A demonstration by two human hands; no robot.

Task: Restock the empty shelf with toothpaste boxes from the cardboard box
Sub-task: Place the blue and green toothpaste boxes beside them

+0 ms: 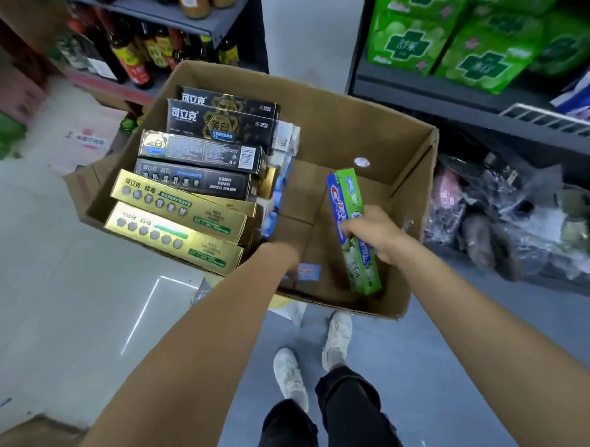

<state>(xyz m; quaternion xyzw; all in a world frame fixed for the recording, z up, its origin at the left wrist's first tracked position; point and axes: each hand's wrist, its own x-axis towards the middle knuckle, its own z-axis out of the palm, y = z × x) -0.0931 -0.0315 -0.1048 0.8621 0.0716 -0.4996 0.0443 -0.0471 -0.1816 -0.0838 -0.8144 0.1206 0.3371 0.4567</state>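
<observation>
Our right hand [376,234] grips a green toothpaste box [357,233] inside the right half of the cardboard box [410,169]. Our left hand [283,254] reaches into the near edge, and we cannot tell its fingers' state. Gold and black toothpaste boxes [195,180] fill the left side.

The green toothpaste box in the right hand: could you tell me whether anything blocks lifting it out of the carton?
Nothing visible does. The right hand grips the green toothpaste box over the bare right half of the carton, which is open at the top. The stacked gold and black boxes lie apart on the left side. The empty shelf is not identifiable here.
</observation>
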